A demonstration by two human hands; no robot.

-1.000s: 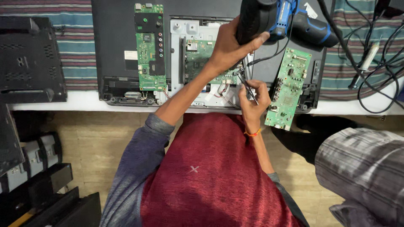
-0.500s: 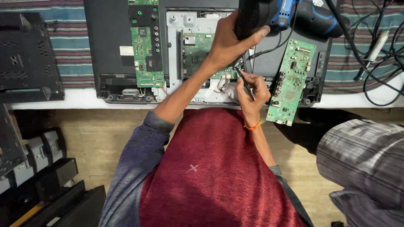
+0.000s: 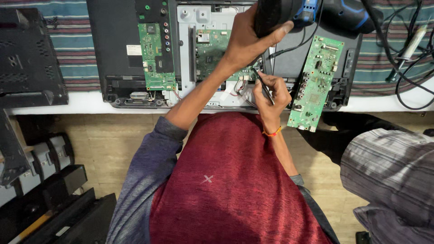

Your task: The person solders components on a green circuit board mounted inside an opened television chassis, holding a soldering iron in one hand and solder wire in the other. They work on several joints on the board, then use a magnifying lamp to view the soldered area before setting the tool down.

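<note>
Left hand: the left hand [image 3: 242, 43] is closed around a black-and-blue handheld power tool [image 3: 289, 13], held over the opened back of a flat black television [image 3: 113, 49].
Right hand: the right hand [image 3: 271, 92] pinches a slim dark probe-like tool [image 3: 263, 86], its tip angled toward the green main circuit board [image 3: 212, 49].
Main board: seated in the grey metal chassis, partly hidden by the left forearm.
Loose board: a long green circuit board [image 3: 314, 83] lies tilted just beside the right hand.
Surface: the white surface [image 3: 68, 108] carries the set; dark cables [image 3: 402, 58] trail at right.
Step, as judged: fine work at the main board's lower edge; steady tip placement seems needed.
</note>
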